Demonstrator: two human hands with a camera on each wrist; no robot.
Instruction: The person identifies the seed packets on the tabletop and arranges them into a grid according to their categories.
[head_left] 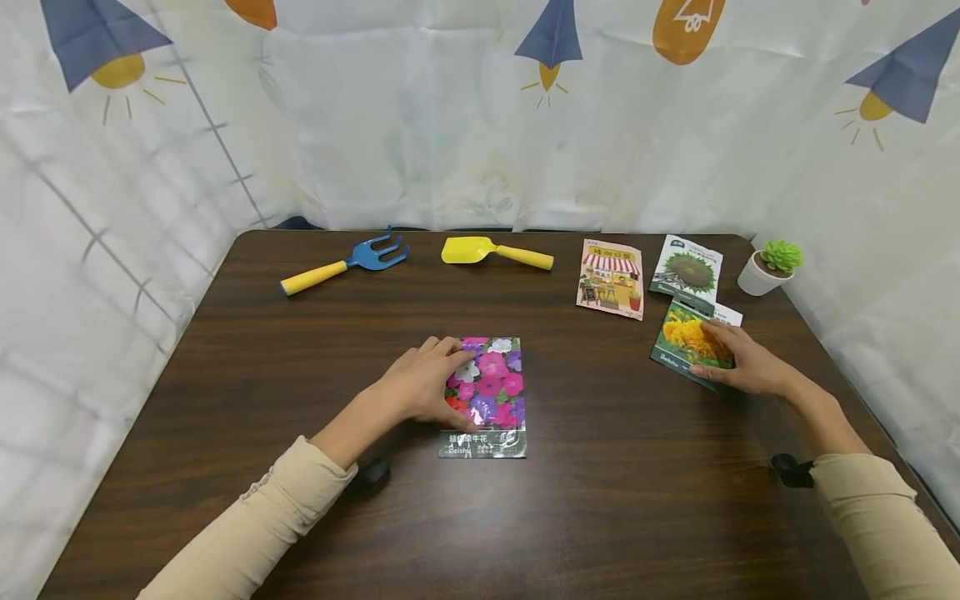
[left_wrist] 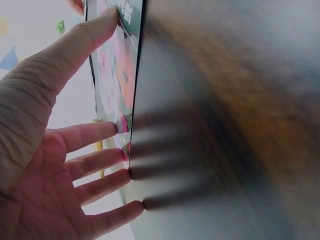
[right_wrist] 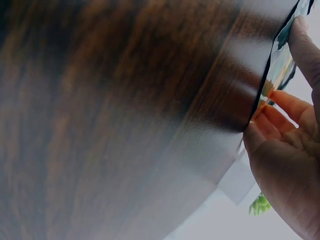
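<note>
Head view: the petunia seed packet [head_left: 495,387] lies partly under the loosely spread fingers of the left hand [head_left: 427,382]; the yellow-flower seed packet [head_left: 681,333] beneath the parted thumb and fingertips of the right hand [head_left: 750,362]; both (likely light, slippery, bendable) suit pinching at opposite edges.

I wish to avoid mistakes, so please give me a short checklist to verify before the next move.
1. Left grip touches pink-flower packet: ok.
2. Right grip touches yellow-flower packet: ok.
3. Pink-flower packet apart from yellow-flower packet: ok.
4. Yellow-flower packet apart from white packet: not ok, no gap shows.
5. Nothing beneath yellow-flower packet: cannot tell.
6. Fork and scoop away from both grips: ok.
</note>
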